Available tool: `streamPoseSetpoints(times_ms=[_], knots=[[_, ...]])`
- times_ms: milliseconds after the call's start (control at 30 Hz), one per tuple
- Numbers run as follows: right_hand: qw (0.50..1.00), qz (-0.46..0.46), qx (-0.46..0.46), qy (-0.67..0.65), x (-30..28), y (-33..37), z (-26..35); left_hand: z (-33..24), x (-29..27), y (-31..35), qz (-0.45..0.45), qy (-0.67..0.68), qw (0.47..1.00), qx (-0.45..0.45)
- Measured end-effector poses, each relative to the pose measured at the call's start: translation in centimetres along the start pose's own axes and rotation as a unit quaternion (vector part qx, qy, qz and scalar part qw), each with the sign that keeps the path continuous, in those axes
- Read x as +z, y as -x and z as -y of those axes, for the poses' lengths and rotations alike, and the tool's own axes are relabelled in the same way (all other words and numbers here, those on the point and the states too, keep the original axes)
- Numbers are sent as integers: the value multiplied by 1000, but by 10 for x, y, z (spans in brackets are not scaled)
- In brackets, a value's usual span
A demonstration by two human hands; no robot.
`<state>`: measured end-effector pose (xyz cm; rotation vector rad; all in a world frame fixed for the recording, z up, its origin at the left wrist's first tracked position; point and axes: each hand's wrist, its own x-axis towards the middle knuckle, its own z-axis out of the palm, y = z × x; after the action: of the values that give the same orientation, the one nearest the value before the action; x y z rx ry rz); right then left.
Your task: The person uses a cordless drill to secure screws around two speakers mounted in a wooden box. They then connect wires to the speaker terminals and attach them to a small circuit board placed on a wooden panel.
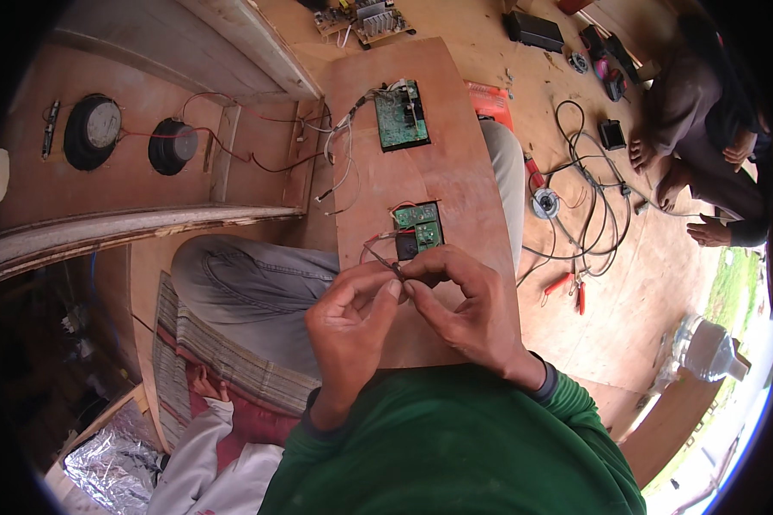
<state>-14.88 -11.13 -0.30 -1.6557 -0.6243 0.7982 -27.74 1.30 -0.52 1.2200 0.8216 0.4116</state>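
Note:
A reddish plywood panel [459, 163] lies across my lap, with two cutouts that hold electronics. My left hand [348, 319] and my right hand [471, 311] meet over its near part, both closed in a fingertip pinch on a thin dark wire [380, 257]. The wire's far end is beside the small green circuit board [427, 225] in the nearer cutout; its pinched end is mostly hidden by my fingers. Farther up, a larger green circuit board [391, 120] fills the other cutout, and a bundle of white and dark cables [345, 124] comes off its left side.
At left stands a wooden cabinet with two round black speakers [94, 131], joined by red wires [232, 153]. Right of me lie a coiled black cable [588, 189], red-handled clips [581, 296] and a solder spool [544, 202]. Another person [704, 112] sits at far right.

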Motion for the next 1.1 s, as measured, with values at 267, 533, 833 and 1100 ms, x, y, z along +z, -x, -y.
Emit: streamPoseSetpoints(times_ms=[267,533,833,1100], knots=[[987,-69,-114,91,9,-1,-7,2,-4,-7,3,18,998,-59],[971,-88,-166,147,16,0,-12,10,-10,-14,18,63,991,-118],[959,-108,-195,177,22,0,-15,18,-13,-16,72,31,997,-28],[999,-27,21,-7,9,1,-3,21,-8,-14,67,14,997,31]])
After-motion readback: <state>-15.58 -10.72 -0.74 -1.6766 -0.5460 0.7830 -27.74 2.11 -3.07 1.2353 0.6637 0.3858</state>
